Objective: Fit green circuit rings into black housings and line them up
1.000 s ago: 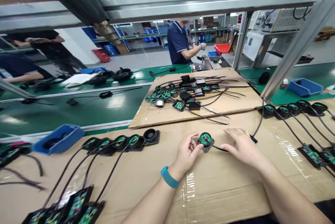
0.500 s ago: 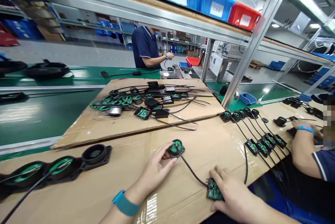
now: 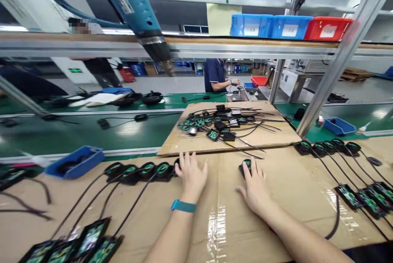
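Note:
My left hand (image 3: 192, 175) lies flat on the cardboard-covered bench (image 3: 221, 218), fingers spread, its fingertips at an empty black round housing (image 3: 177, 164) that ends a row of round units with green circuit boards (image 3: 138, 171). My right hand (image 3: 254, 187) rests with its fingers stretched over a round black unit with a green board (image 3: 245, 166). A black cable (image 3: 334, 220) curves off past my right forearm. A teal band (image 3: 183, 206) is on my left wrist.
A raised cardboard sheet (image 3: 196, 144) carries a pile of boards and cables (image 3: 221, 123). More wired units (image 3: 331, 147) line the right side. A blue tray (image 3: 75, 161) sits left. A blue heat gun (image 3: 135, 5) hangs overhead. A person (image 3: 216, 75) works beyond the green conveyor (image 3: 92, 132).
My view swung back left and up. My left hand left the round unit and moved to the empty housing. My right hand came up from the small board at the edge onto the round unit.

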The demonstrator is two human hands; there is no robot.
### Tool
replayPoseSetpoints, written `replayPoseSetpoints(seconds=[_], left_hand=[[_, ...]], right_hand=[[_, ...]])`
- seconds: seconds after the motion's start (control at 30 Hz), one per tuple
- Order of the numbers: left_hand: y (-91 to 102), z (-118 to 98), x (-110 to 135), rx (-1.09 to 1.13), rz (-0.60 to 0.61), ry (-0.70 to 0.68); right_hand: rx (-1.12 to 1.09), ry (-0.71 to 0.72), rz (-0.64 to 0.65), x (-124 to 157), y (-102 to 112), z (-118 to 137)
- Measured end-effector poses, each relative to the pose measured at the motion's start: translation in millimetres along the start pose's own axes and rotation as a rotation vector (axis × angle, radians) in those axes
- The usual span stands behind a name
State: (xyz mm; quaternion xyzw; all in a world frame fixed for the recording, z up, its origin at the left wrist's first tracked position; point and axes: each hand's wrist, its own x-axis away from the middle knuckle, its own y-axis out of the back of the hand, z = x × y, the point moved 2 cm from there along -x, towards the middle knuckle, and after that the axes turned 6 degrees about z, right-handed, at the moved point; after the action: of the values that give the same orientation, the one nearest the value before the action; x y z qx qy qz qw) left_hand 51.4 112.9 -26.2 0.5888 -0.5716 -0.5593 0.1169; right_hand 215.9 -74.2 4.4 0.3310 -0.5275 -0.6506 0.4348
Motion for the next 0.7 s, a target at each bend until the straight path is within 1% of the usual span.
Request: replayPoseSetpoints(seconds=[0.03,0.1,0.17,0.23,0.3,0.37,0.43,0.5,0.6,0.67,0.7], left_hand=[[0.5,12.1,-5.4,-0.079,0.023,0.056],[-0.5,29.9,-12.0,-0.174,0.075,0.112],[-3.2,36.8,-13.5,-0.189,0.102,0.117],[-6.9,34.5,-12.1,-0.148,0.115,0.103],[-11.4,27.1,-9.9,-0.071,0.132,0.086],[-16.4,18.4,-7.8,0.027,0.152,0.053],[-21.4,10.3,-5.4,0.138,0.166,0.002],[-25.4,3.2,-2.2,0.236,0.179,-0.056],[-27.8,-4.9,3.1,0.35,0.192,-0.104],[-26.9,-8.9,5.8,0.402,0.199,-0.108],[-26.0,-10.5,6.8,0.421,0.204,-0.106]], right_hand=[[0.018,0.016,-0.025,-11.4,-4.1,1.4],[0.041,0.059,-0.075,-28.6,-10.7,-2.7],[0.066,0.112,-0.133,-37.3,-16.1,-15.2],[0.112,0.186,-0.199,-38.3,-20.6,-32.6],[0.159,0.254,-0.281,-34.5,-22.9,-51.2],[0.184,0.306,-0.366,-28.9,-21.6,-66.8],[0.167,0.345,-0.416,-24.1,-16.8,-76.3],[0.112,0.376,-0.396,-20.8,-9.9,-80.1],[0.01,0.351,-0.285,-16.7,1.6,-86.6],[-0.036,0.284,-0.205,-13.6,8.5,-102.3],[-0.046,0.245,-0.167,-12.4,11.4,-115.7]])
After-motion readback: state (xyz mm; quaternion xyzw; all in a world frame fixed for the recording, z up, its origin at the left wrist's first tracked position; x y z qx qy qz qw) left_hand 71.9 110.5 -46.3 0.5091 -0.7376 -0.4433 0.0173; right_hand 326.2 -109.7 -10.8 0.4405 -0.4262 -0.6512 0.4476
